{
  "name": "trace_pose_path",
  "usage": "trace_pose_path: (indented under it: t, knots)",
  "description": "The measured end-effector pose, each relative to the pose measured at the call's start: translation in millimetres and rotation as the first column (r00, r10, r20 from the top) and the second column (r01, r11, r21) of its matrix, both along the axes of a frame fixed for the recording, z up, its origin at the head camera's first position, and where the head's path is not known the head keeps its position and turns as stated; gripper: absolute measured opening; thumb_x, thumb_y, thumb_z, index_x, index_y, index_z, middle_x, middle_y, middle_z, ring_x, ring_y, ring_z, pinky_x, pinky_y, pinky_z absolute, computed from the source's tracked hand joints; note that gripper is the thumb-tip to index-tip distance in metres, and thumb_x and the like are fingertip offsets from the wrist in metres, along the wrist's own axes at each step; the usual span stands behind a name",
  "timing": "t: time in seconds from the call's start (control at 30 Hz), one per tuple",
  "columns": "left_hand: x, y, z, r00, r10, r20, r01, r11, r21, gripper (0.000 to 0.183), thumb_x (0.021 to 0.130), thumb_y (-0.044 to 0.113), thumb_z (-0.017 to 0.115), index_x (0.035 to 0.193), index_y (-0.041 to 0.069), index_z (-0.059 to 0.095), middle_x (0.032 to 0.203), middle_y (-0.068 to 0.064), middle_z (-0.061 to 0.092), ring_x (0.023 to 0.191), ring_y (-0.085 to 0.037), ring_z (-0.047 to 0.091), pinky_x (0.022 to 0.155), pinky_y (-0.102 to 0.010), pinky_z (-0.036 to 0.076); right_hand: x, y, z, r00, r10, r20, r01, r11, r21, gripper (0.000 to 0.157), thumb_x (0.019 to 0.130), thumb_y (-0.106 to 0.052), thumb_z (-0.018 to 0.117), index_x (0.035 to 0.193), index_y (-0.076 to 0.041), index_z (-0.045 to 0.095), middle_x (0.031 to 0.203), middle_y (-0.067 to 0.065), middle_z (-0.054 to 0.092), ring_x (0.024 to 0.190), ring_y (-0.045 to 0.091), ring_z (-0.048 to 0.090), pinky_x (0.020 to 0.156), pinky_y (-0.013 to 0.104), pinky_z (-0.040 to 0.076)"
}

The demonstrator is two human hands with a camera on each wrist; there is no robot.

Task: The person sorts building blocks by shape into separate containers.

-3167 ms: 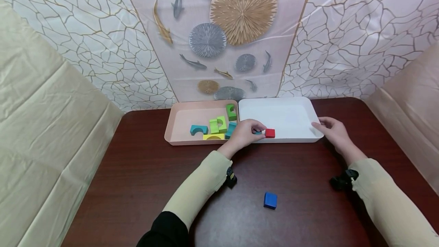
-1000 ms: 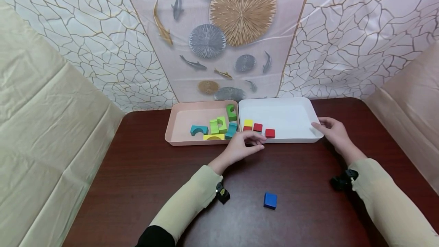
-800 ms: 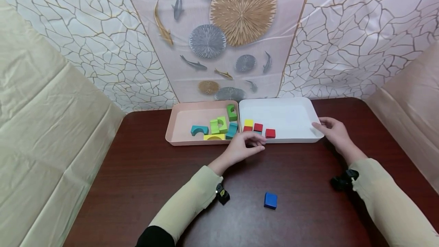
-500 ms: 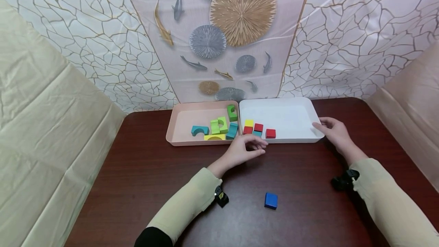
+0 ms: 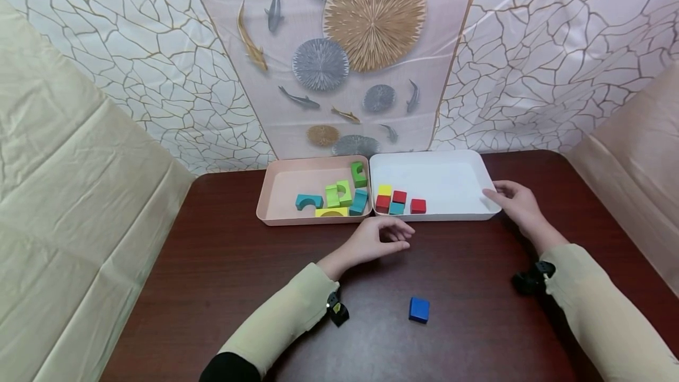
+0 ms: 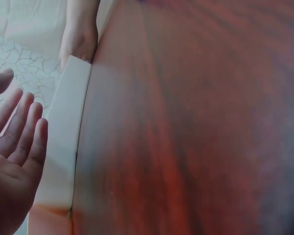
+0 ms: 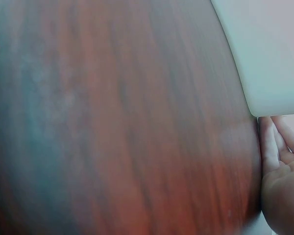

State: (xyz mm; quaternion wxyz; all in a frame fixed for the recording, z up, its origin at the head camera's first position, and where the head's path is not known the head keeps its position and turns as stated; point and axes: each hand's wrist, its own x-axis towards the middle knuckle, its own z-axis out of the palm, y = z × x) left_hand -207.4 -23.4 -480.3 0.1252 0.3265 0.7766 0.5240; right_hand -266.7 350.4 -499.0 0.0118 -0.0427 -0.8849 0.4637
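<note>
In the head view my left hand (image 5: 371,240) hovers just in front of the trays, fingers loosely bent and nothing in them; the left wrist view shows its palm and fingers (image 6: 27,127) spread beside the white tray. My right hand (image 5: 517,205) grips the right end of the white tray (image 5: 435,175), thumb over the rim and fingers outside it. Small blocks sit at that tray's left front: a yellow block (image 5: 384,190), a red block (image 5: 383,203), another red block (image 5: 399,197), a teal block (image 5: 396,208) and a separate red block (image 5: 418,206).
A pink tray (image 5: 281,187) abuts the white one on the left. It holds arched blocks, among them a teal arch (image 5: 309,201), a yellow block (image 5: 331,212) and a green arch (image 5: 358,174). A blue block (image 5: 419,310) lies on the dark wooden table (image 5: 212,264) nearer the person.
My left hand let go of a block in the white tray and drew back toward the person, uncovering the red, yellow and teal blocks. The right hand stayed on the tray's end.
</note>
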Motion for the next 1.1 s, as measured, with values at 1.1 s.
trace_pose_path:
  t: [1.1]
  knots:
    - [30.3,-9,-5.4,0.989,-0.120,0.089,0.121,0.993,-0.004,0.031,0.096,0.004,0.078,0.127,0.002,0.072,0.121,-0.018,0.077,0.102,-0.017,0.075,0.091,-0.020,0.061,-1.0,2,-2.8,1.000,0.008,-0.008,-0.008,1.000,-0.014,0.065,0.107,-0.037,0.064,0.144,0.015,0.054,0.127,0.022,0.062,0.081,-0.014,0.050,0.069,0.006,0.047]
